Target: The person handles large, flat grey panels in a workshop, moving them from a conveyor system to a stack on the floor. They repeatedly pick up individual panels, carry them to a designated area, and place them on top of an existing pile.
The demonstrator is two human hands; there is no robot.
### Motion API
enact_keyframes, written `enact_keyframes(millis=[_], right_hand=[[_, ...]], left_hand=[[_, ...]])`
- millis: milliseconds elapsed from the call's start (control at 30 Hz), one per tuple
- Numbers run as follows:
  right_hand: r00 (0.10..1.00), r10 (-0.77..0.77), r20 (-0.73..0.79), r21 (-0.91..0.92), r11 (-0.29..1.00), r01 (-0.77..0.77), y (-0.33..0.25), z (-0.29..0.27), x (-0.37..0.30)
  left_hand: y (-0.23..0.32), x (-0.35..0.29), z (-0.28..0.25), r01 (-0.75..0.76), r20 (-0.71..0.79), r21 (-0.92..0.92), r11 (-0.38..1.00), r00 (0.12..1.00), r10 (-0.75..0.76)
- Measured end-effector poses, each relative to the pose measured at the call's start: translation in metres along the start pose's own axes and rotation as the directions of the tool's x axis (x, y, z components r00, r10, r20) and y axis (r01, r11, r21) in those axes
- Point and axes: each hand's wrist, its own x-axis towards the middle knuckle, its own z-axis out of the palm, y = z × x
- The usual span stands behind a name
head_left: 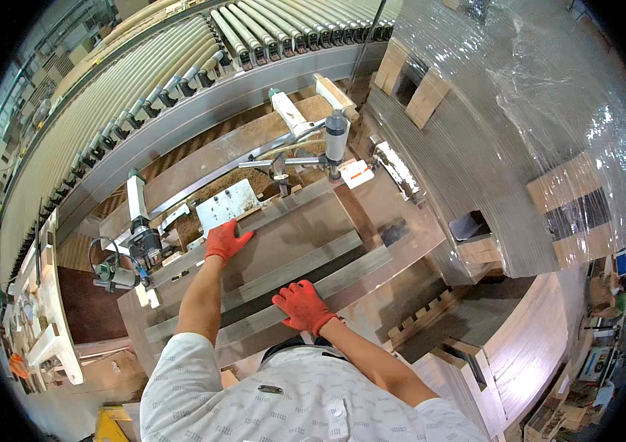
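A brown flat board (291,236) lies across the bench in front of me, with a grey wood-grain strip (313,259) along it. Nearer my body runs a second grey strip (361,269), with a dark band (327,271) between the two. My left hand (228,241), in a red glove, rests open at the board's far edge, thumb spread, beside a white metal plate (227,207). My right hand (303,306), also gloved in red, lies over the near strip with its fingers apart and slightly bent toward the dark band. Its fingertips are partly hidden.
An upright grey tool (336,136) on a metal arm stands beyond the board, and another tool assembly (117,276) is at its left end. A roller conveyor (165,81) curves along the back. Film-wrapped stacked boards (475,147) rise at the right.
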Motion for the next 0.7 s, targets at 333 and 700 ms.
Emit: enact_keyframes(millis=[333,700], right_hand=[[1.000,-0.025,0.009,0.022,0.999,0.025,-0.009,-0.027,-0.008],[0.997,-0.017,0.075,-0.042,0.999,0.021,-0.014,-0.027,-0.012]], left_hand=[[-0.001,-0.015,0.014,-0.054,-0.110,0.054,0.997,0.992,0.059],[-0.040,-0.025,0.018,-0.167,-0.038,-0.166,0.972,0.986,0.162]])
